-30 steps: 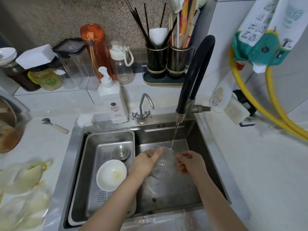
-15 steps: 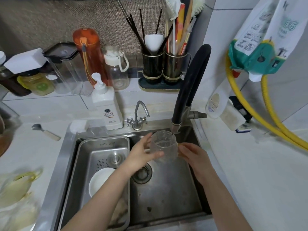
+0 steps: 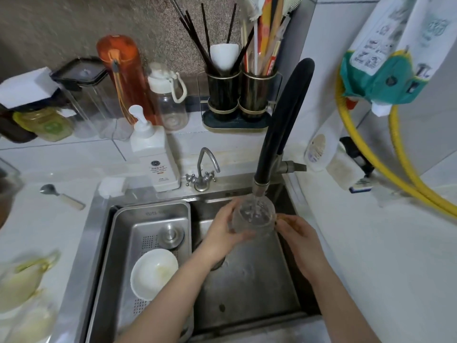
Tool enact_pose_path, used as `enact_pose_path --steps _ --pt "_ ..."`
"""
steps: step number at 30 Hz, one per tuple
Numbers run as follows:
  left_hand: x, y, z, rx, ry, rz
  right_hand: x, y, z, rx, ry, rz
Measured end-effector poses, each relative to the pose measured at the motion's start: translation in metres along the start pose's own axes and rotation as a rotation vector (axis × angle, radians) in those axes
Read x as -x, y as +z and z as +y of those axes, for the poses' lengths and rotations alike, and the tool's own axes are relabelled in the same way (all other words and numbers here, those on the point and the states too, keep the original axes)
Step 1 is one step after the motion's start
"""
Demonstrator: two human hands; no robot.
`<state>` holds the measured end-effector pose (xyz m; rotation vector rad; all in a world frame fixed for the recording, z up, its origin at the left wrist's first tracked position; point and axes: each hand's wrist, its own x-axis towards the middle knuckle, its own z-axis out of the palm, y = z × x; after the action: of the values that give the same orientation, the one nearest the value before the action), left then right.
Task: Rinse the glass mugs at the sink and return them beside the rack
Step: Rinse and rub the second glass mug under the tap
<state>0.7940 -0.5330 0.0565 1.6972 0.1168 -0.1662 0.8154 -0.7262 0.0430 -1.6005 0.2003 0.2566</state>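
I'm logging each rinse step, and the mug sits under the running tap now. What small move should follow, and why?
Probably tip the glass mug to pour out the water. It sits upright under the black faucet, with the stream falling inside; the left hand grips its side and the right hand holds the handle side, over the sink.

1. Black faucet (image 3: 284,125) arches over sink's (image 3: 247,280) far right corner.
2. Steel tray (image 3: 118,256) with bowl (image 3: 153,273) fills sink's left half.
3. Right surface (image 3: 383,268) bare near; yellow hoses (image 3: 408,174) cross far.
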Motion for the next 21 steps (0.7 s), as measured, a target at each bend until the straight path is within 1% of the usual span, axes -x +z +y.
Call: enact_pose_path --steps 3,5,6,8,12,16,17,19,21 --pt "0.012 -0.012 -0.010 0.043 -0.027 0.016 0.007 0.009 0.013 -0.014 0.057 -0.025" --pt "0.009 -0.026 -0.014 0.073 -0.049 0.038 0.004 0.022 0.005 0.029 0.052 -0.061" --pt "0.007 -0.028 -0.012 0.091 -0.045 0.040 0.000 0.024 0.001 0.048 0.059 -0.052" --pt "0.001 -0.018 -0.010 0.099 -0.039 0.029 -0.002 0.019 -0.005 0.010 0.037 -0.006" --pt "0.015 0.000 -0.016 0.132 -0.071 -0.028 0.016 0.001 0.015 -0.065 0.020 0.042" --pt "0.016 -0.028 -0.017 0.181 -0.094 -0.015 0.017 0.022 0.009 0.027 -0.007 -0.066" --pt "0.010 -0.029 -0.013 0.204 -0.095 -0.012 0.011 0.023 0.003 0.037 -0.015 -0.057" --pt "-0.001 -0.017 -0.004 0.203 -0.075 -0.021 0.003 0.019 -0.004 -0.008 -0.043 0.019" --pt "-0.002 0.000 0.003 0.173 -0.058 -0.067 0.004 0.007 0.002 -0.030 -0.061 0.084"
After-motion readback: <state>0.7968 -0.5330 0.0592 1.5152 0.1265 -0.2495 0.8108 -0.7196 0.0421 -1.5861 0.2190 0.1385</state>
